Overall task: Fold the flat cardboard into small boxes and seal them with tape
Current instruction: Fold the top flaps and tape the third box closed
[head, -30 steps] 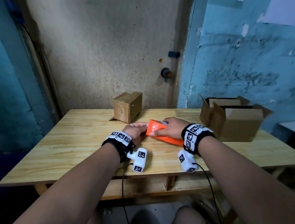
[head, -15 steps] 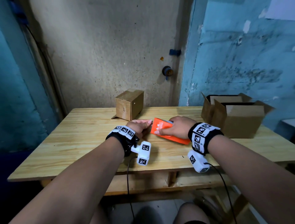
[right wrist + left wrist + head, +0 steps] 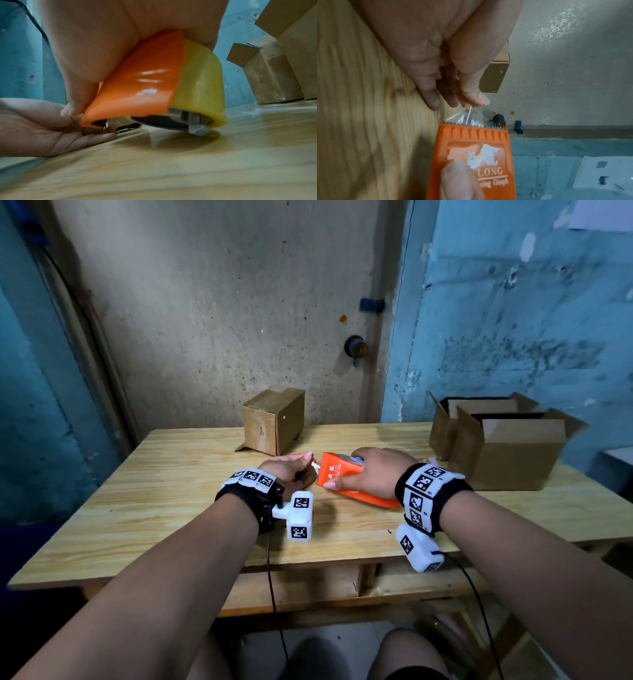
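An orange tape dispenser (image 3: 337,475) lies near the middle of the wooden table (image 3: 164,501), with a yellowish roll of clear tape (image 3: 199,86) in it. My right hand (image 3: 368,474) grips the dispenser (image 3: 137,86) from above, thumb on its orange cover (image 3: 476,162). My left hand (image 3: 294,469) rests on the table just left of it and pinches the loose tape end (image 3: 469,115) at the toothed cutter, between thumb and fingers. A small folded cardboard box (image 3: 274,419) stands behind the hands, one bottom flap sticking out.
Two larger open cardboard boxes (image 3: 507,446) stand at the table's right end, close to my right wrist. The wall rises right behind the table. Cables hang from both wrist cameras over the front edge.
The left thumb and fingers have closed on the tape end and drawn it slightly out of the cutter. The right hand keeps its hold on the dispenser. The head view shifted a little.
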### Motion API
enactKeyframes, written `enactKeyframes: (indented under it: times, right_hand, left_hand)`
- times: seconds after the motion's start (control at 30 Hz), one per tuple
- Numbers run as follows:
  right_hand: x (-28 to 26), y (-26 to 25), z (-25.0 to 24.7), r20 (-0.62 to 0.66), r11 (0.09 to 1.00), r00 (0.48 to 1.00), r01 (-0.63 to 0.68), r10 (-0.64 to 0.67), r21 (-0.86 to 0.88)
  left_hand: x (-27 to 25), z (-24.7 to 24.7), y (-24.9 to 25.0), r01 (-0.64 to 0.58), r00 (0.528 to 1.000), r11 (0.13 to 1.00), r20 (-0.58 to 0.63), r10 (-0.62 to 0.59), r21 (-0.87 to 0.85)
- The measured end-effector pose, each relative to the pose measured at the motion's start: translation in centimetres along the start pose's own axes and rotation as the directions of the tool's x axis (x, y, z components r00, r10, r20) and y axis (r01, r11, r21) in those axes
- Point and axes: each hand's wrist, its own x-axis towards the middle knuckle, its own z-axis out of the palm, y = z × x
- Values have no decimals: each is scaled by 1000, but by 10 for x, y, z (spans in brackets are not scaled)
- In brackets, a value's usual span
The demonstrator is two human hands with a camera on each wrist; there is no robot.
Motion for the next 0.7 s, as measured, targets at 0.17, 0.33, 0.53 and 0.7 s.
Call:
enactKeyframes:
  times: [0.17, 0.33, 0.53, 0.7]
  right_hand:
    - [-5, -2, -1, -4, 1000, 1000, 7, -7, -18]
    - [-9, 1, -1, 21, 996, 999, 36, -34, -86]
    - [-8, 4, 1, 43, 997, 998, 57, -54, -60]
    - [-9, 12, -1, 64, 996, 994, 93, -91, -18]
  left_hand:
    - [-9, 5, 3, 20, 999, 991, 40, -15, -136]
    - [-4, -1, 3, 39, 997, 989, 77, -29, -144]
    - [-2, -4, 0, 48, 994, 990, 105, -34, -134]
    - [-9, -14, -2, -26, 990, 999, 141, 22, 30]
